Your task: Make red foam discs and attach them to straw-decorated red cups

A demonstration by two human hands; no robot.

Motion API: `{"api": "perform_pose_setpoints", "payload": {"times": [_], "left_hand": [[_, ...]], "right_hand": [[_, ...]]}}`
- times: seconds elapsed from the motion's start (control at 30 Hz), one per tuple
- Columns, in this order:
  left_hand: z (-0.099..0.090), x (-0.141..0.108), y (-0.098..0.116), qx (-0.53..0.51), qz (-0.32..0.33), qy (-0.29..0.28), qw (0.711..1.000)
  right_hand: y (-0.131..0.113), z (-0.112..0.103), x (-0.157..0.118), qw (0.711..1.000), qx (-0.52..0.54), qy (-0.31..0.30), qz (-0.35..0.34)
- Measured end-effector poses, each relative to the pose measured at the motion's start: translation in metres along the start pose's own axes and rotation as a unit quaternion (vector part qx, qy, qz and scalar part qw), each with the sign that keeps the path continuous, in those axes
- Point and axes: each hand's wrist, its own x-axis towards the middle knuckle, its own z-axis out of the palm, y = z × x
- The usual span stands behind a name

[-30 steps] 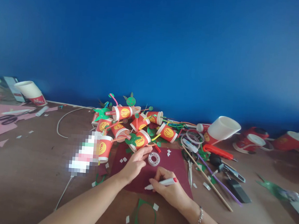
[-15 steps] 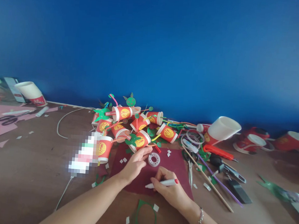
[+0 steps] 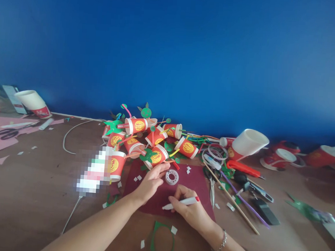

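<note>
Soft light is leaving the wall (image 3: 173, 56) dark along its base. A pixelated screen (image 3: 93, 172) is glaring white, while cups (image 3: 324, 156) at the right edge are stretching and blurring.

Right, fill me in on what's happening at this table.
The person's right hand holds a white marker, tip low over a dark red sheet; contact is hard to tell. The left hand lies on the sheet, beside a white ring. Red cups are heaped beyond; scissors lie to the right.

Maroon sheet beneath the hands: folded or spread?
Spread: the maroon sheet lies out flat, with the tape roll and white scraps on it.
</note>
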Motion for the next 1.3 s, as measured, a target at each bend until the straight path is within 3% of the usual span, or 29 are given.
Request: {"api": "perform_pose_setpoints", "payload": {"times": [0.3,0.8,1.3], "left_hand": [[0.0017,-0.0012,0.0032,0.002,0.017,-0.002,1.0],[0.0011,-0.0008,0.0017,0.001,0.01,-0.004,1.0],[0.0012,0.0,0.0006,-0.006,0.011,0.001,1.0]], "right_hand": [[0.0035,-0.0003,-0.0015,0.999,-0.036,-0.018,-0.016],[0.0005,0.0024,0.0009,0.999,-0.029,0.023,0.001],[0.0053,0.0014,-0.0001,0.999,-0.037,0.007,-0.008]]}}
